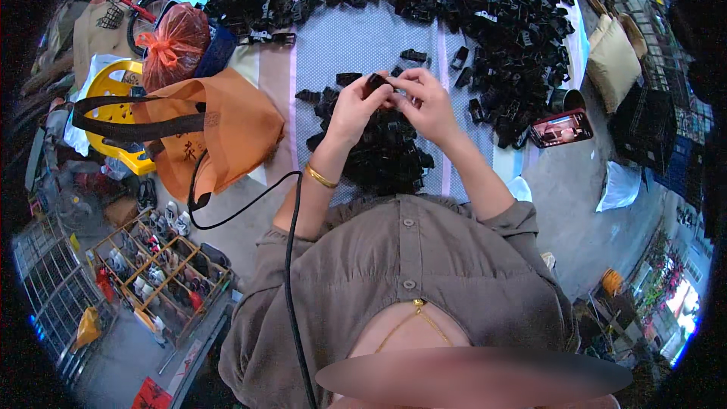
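A small black piece (pixel 375 82) is in hand at upper centre; a large heap (pixel 522 23) at the top and right and a smaller pile (pixel 382 155) below do not show which are finished. It sits within the closed grip of the left hand (pixel 353 111); the right hand (pixel 429 106) bunches its fingertips beside it, hold unclear.

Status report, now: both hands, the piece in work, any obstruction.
Left hand gripping small black piece. Right hand pinched beside it, contact unclear. Loose black pieces heaped nearer the body. Black cord crosses left forearm, clear of hands.
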`<state>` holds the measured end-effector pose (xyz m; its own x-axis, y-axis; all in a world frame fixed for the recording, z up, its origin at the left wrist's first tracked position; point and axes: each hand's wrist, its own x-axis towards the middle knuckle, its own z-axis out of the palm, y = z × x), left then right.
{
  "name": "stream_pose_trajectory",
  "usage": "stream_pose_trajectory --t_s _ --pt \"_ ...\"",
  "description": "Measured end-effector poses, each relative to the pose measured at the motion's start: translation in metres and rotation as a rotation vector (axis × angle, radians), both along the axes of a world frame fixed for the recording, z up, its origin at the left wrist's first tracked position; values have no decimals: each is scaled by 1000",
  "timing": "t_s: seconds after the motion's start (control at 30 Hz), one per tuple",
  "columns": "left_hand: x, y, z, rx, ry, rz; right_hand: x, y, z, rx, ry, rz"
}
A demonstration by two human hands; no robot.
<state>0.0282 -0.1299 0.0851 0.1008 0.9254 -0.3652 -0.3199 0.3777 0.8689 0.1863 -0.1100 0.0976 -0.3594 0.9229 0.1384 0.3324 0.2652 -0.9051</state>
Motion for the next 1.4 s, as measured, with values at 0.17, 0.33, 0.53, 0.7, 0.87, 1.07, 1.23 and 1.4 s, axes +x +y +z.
stream_pose_trajectory --t_s 0.17,0.33,0.53,0.7,0.87,1.07,1.23,1.4 --pt "0 0 -2 79 202 -1 -5 4 -12 -126 66 -9" --pt "3 3 6 425 1036 -504 34 93 -62 179 -167 -358" --pt "28 37 -6 470 1062 -732 48 161 -75 552 -845 -354" --pt "48 86 -39 548 1116 -108 47 157 -75 621 -843 -303" --pt "55 126 -51 470 1238 -223 44 126 -59 207 -180 -596" --pt "48 105 -62 566 1327 -607 70 86 -49 -112 67 -545" --pt "44 77 -44 535 1193 -468 66 63 -45 -475 455 -505" --pt "36 54 -24 -45 -57 -76 47 37 -22 -503 395 -267"
